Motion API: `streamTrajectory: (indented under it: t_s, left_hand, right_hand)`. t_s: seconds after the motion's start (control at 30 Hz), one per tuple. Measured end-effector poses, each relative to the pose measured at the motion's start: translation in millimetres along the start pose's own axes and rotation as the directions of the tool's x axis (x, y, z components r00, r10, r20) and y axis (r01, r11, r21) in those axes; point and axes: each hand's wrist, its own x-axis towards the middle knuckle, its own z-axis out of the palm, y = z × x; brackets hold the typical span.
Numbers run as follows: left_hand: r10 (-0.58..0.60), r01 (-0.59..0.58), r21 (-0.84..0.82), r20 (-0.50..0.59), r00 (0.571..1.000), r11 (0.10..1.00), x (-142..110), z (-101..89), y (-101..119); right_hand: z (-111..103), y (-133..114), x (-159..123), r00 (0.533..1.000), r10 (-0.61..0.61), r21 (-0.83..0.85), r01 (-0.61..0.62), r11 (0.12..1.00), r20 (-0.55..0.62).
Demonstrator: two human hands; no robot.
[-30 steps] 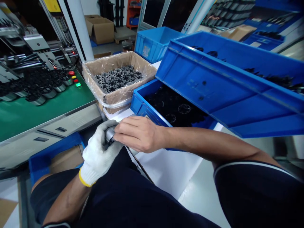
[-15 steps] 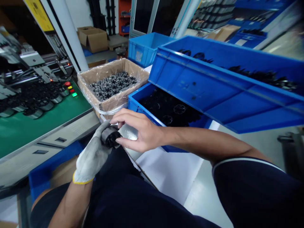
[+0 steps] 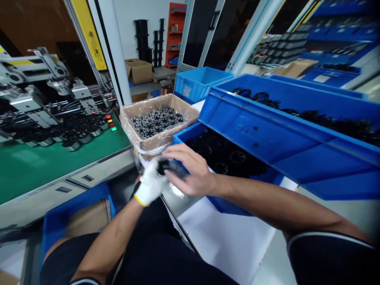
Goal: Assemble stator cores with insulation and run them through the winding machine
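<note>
My left hand (image 3: 152, 180), in a white glove with a yellow cuff edge, is closed around a motor stator core (image 3: 164, 165), a short steel cylinder with black plastic end pieces. The bare right hand (image 3: 194, 170) comes in from the other side, its thumb below and fingers above, gripping the same piece. Motion smears the core between both hands, so its details are unclear. Beyond them stands a plastic-lined carton (image 3: 154, 145) holding many bare steel cores. Just right of it, a blue bin (image 3: 187, 134) contains black plastic end pieces, partly hidden by my right hand and forearm.
A larger blue crate (image 3: 267, 130) with black parts overhangs that bin. On the left, a green-topped bench (image 3: 38, 166) carries rows of assembled cores beside a machine (image 3: 44, 91). Behind the carton sits a light blue bin (image 3: 202, 81). White board (image 3: 219, 237) lies below my right forearm.
The view has shifted, so surroundings sit lower and further right. Both hands stay together on the core, which has turned and is now blurred.
</note>
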Motion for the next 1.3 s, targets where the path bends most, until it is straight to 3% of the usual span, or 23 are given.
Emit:
streamTrajectory:
  t_s: [0.13,0.2,0.33,0.4,0.53,0.63,0.7,0.8,0.9,0.97,1.07,1.3]
  left_hand:
    - [-0.195,0.16,-0.389,-0.052,0.979,0.907,-5.3,-26.2,23.2]
    - [-0.211,0.169,-0.455,-0.044,0.976,0.874,-13.2,-27.9,32.7]
    - [-0.053,0.03,-0.356,-0.055,0.997,0.934,-31.2,-19.7,36.7]
    - [0.026,-0.042,-0.261,-0.067,0.997,0.964,-33.7,-22.4,37.8]
    - [0.218,-0.217,-0.022,0.027,0.976,0.976,-26.2,-47.0,50.6]
    - [0.275,-0.29,0.165,0.107,0.956,0.943,-21.8,-62.1,60.4]
    - [0.257,-0.268,0.164,0.086,0.963,0.949,-22.7,-62.9,61.1]
    - [0.177,-0.176,-0.092,0.007,0.984,0.98,-28.1,-55.2,54.8]
    - [0.009,0.014,-0.309,0.073,0.997,0.951,-34.1,-50.0,48.1]
    - [-0.074,0.112,-0.282,0.14,0.987,0.953,-36.0,-51.9,45.8]
    - [-0.125,0.153,-0.156,0.173,0.977,0.976,-35.3,-58.3,44.9]
    - [-0.167,0.182,-0.119,0.13,0.977,0.976,-32.6,-52.6,48.6]
  right_hand:
    - [6.8,1.0,-4.7,0.992,0.023,0.025,-0.026,0.999,0.123]
    - [12.5,0.9,-7.6,0.993,0.0,0.033,-0.004,0.999,0.121]
    - [18.0,-1.8,-10.6,1.0,-0.017,0.087,0.017,0.996,0.002]
    - [15.5,-4.0,-9.9,1.0,0.022,0.154,-0.021,0.988,-0.005]
    - [6.9,-8.4,-7.4,0.995,0.082,0.245,-0.094,0.965,0.059]
    - [4.0,-10.5,-6.7,0.993,0.077,0.248,-0.098,0.964,0.091]
    - [4.2,-11.0,-5.7,0.991,0.083,0.244,-0.105,0.964,0.101]
    - [4.8,-10.0,-2.4,0.991,0.104,0.21,-0.12,0.97,0.086]
    - [4.2,-7.0,-0.1,0.997,0.064,0.141,-0.071,0.987,0.048]
    - [4.0,-4.9,-1.0,0.999,0.033,0.101,-0.036,0.994,0.029]
    - [5.0,-2.4,-5.0,0.999,0.012,0.053,-0.014,0.999,0.043]
    - [8.4,0.5,-9.3,0.996,0.02,0.031,-0.023,0.999,0.082]
